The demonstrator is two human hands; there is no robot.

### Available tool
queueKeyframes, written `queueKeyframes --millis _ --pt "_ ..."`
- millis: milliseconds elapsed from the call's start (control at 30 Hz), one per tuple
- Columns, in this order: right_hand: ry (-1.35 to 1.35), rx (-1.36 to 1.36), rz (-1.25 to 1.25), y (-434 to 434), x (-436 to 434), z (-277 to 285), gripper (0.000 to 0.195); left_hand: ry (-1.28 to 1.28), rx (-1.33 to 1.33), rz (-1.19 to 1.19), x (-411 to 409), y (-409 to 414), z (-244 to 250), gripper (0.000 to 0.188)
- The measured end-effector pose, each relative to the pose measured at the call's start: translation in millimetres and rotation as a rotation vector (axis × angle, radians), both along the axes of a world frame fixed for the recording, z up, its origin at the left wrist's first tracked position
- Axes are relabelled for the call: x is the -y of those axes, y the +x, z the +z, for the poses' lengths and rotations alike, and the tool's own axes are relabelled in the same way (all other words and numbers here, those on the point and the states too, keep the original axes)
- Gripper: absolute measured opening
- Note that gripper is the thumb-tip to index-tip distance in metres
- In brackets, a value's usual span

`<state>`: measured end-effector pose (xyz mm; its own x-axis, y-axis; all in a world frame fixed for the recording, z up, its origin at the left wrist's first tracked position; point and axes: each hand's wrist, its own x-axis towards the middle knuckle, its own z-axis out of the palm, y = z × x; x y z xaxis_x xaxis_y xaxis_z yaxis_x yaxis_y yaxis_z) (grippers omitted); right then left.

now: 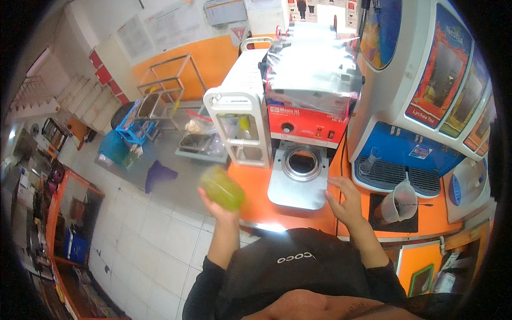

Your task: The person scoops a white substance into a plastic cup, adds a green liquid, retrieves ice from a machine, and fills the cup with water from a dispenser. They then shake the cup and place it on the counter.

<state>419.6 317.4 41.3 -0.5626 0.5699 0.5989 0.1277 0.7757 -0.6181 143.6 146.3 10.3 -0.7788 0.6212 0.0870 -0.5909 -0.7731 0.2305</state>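
Note:
My left hand (220,206) grips a cup of green drink (222,189), tilted on its side and a little blurred, left of a red cup sealing machine (304,122). The machine's metal tray (298,192) is pulled out towards me, with a round cup holder ring (301,163) in it and no cup there. My right hand (345,200) is at the tray's right edge, fingers apart and holding nothing; whether a fingertip touches the tray I cannot tell. Clear plastic film covers the machine's top.
A white plastic rack (240,128) stands left of the machine. On the right are a drink dispenser (404,160) and a plastic measuring jug (398,202) on a black mat. A purple cloth (159,175) lies on the steel counter (184,192).

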Motion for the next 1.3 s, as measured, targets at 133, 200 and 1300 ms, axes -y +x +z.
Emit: queueKeyframes --millis 133,200,1300 --pt "-0.011 0.019 0.033 -1.9 4.7 5.4 0.025 -0.039 -0.177 -0.033 3.7 15.0 -15.8 0.063" --pt "-0.010 0.013 0.068 -0.8 7.1 0.8 0.025 -0.074 -0.108 0.057 -0.2 21.1 -2.7 0.063" --pt "-1.458 -0.115 0.956 -52.1 80.7 -2.4 0.081 -0.357 -0.736 0.193 5.3 101.7 27.2 0.113"
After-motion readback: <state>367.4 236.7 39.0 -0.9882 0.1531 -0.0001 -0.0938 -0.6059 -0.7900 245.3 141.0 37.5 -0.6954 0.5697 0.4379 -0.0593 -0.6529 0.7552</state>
